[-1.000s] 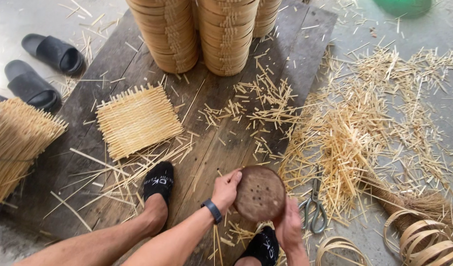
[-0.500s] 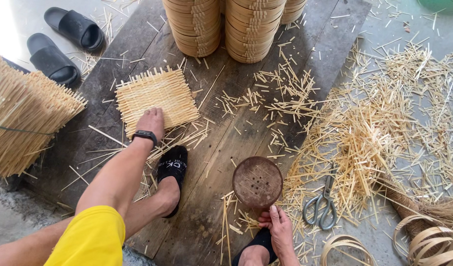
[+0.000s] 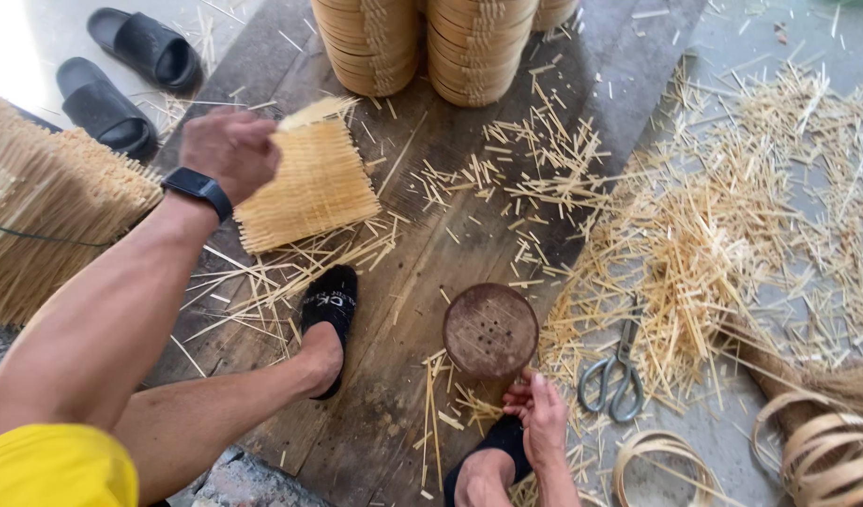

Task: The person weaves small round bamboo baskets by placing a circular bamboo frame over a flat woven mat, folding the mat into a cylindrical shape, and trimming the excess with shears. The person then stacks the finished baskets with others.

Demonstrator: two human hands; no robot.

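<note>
Left hand pinches the woven bamboo mat, lifting its far edge; right hand, fingers loosely spread, rests near the round brown disc.

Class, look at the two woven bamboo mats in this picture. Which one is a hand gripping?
The square mat over the wooden board, gripped at its upper edge by the left hand. The other, larger mat sits untouched at the far left.

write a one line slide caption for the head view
Left hand lifts a woven bamboo mat off the plank floor; right hand rests beside a round perforated disc.
</note>
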